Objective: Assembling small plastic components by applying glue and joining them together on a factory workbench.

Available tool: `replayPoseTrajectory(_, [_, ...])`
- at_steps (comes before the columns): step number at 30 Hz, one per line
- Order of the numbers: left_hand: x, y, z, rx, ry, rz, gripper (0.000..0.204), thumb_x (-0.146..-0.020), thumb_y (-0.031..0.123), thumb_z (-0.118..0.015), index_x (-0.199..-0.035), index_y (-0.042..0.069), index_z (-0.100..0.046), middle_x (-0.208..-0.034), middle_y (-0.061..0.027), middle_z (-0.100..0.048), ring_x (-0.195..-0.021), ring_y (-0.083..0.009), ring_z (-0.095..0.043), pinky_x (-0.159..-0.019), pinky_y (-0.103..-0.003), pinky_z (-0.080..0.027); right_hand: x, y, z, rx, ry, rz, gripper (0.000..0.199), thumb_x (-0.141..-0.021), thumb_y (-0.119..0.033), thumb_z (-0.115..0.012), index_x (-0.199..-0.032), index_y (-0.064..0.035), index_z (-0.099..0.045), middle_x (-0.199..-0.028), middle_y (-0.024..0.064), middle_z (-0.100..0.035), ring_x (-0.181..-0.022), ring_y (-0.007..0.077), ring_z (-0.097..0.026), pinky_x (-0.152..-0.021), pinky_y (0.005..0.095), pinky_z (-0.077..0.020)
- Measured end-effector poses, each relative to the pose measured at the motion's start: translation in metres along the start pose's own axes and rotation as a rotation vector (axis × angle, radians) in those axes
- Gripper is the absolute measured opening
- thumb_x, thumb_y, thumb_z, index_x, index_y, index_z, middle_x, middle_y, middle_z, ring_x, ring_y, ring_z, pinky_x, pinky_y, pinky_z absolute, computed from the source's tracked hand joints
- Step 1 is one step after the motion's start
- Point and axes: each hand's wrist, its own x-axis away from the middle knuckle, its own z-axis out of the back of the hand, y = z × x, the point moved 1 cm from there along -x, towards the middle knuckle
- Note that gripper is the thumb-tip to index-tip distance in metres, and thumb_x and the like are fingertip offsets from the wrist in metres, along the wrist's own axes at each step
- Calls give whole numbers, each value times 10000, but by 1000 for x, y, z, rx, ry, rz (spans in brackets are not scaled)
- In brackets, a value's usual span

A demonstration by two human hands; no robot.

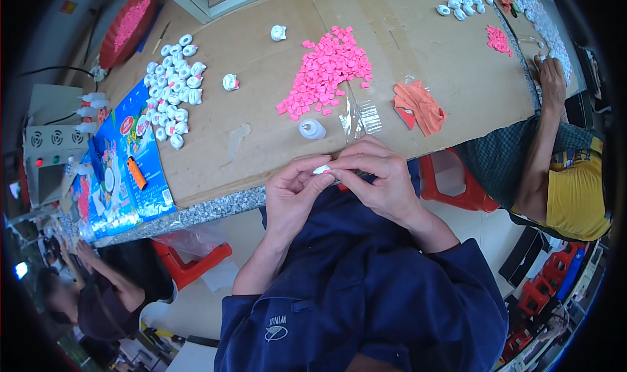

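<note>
My left hand (292, 192) and my right hand (382, 179) meet just in front of the table's near edge. Between their fingertips is a small white piece (321, 169), rounded like the white ones on the table, with a trace of pink beside it. Both thumbs press against it, and my fingers cover most of its shape. Beyond my hands stands a small white squeeze bottle (312, 129). A large heap of small pink pieces (330, 68) lies farther back. Two single white pieces, one nearer (230, 82) and one farther (279, 33), sit left of the heap.
Many white pieces (173, 91) cluster at left, beside a blue printed sheet (130, 169) with an orange cutter (136, 173). A red bowl (108, 48) holds pink pieces. Orange cloth (421, 107) lies right. Co-workers sit on both sides; one's hand (552, 78) works at right.
</note>
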Motion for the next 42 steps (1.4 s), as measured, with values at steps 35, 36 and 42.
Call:
replayPoseTrajectory(35, [-3, 5, 6, 198, -85, 86, 258, -813, -32, -555, -1070, -48, -542, -1061, -148, -572, -946, -205, -589, -817, -291, -491, 1, -6, 6, -18, 20, 6, 206, -680, -36, -691, -880, -4, -649, -816, 89, -615, -766, 195, -569, -672, 278, -454])
replayPoseTrajectory(36, [-3, 7, 6, 197, -84, 86, 258, -813, -32, -555, -1070, -48, -542, -1061, -148, -572, -946, -205, -589, -817, -291, -491, 0, -7, 8, -15, 30, -4, 207, -678, -37, -693, -877, -4, -649, -816, 90, -613, -767, 194, -568, -671, 276, -453])
replayPoseTrajectory(42, [-1, 14, 16, 250, -59, 69, 155, -810, -49, -545, -962, -35, -568, -1051, -145, -562, -938, -243, -590, -827, -319, -489, -4, -2, 13, 2, 44, -45, 192, -681, -23, -685, -868, -1, -649, -810, 88, -602, -752, 187, -561, -652, 269, -452])
